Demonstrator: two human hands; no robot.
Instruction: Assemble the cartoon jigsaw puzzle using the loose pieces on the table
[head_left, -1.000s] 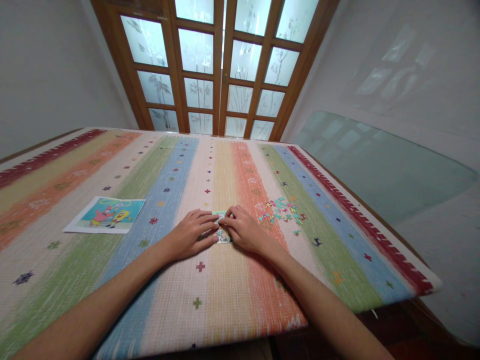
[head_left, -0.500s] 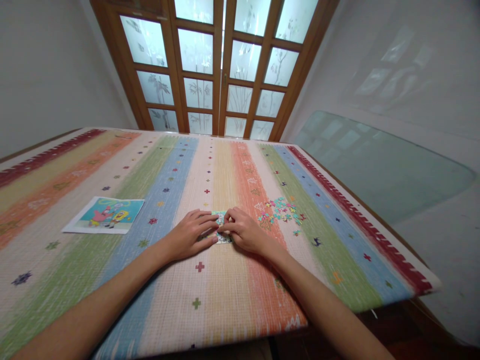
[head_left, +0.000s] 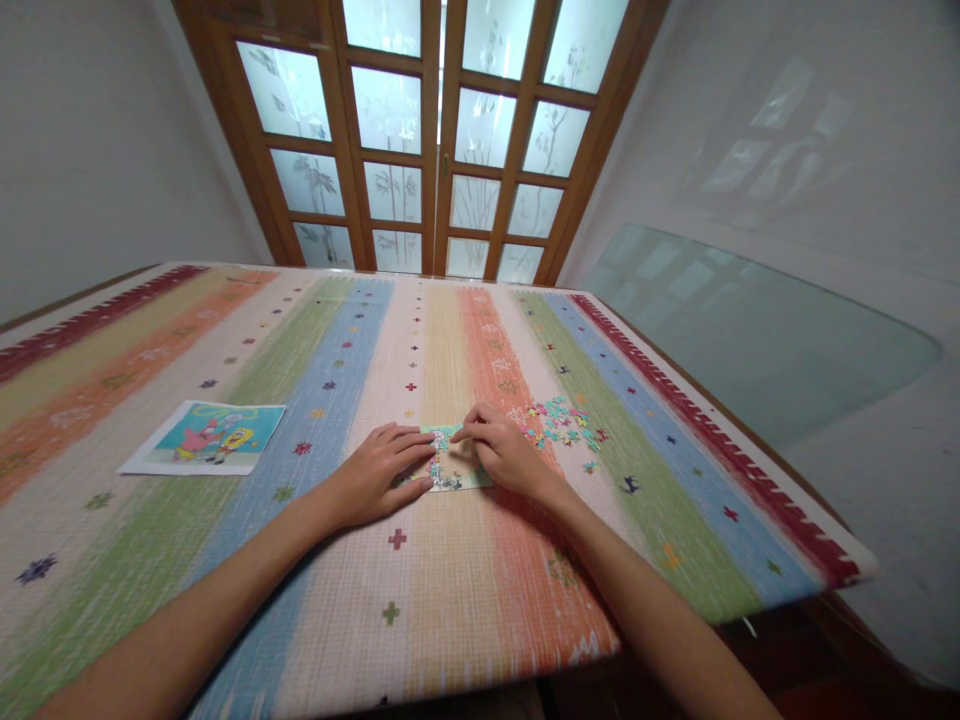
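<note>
A partly assembled jigsaw puzzle lies on the striped tablecloth in front of me, with pieces along its edges and bare cloth-coloured area in the middle. My left hand rests flat at its left side, fingers stretched and spread, fingertips touching the puzzle's left edge. Over the upper right part of it is my right hand, thumb and fingertips drawn together in a pinch. Whatever may be between those fingertips is too small to make out. Loose jigsaw pieces lie scattered in a pile to the right of my right hand.
On the left lies a printed reference picture with two cartoon figures. The tablecloth covers the wide table, whose front edge is close to me. Wooden glass-paned doors stand behind, and a glass panel is at the right.
My right hand has moved slightly right and up from the puzzle's middle, uncovering more of the puzzle. My left hand stays in place. The view has shifted a little.
</note>
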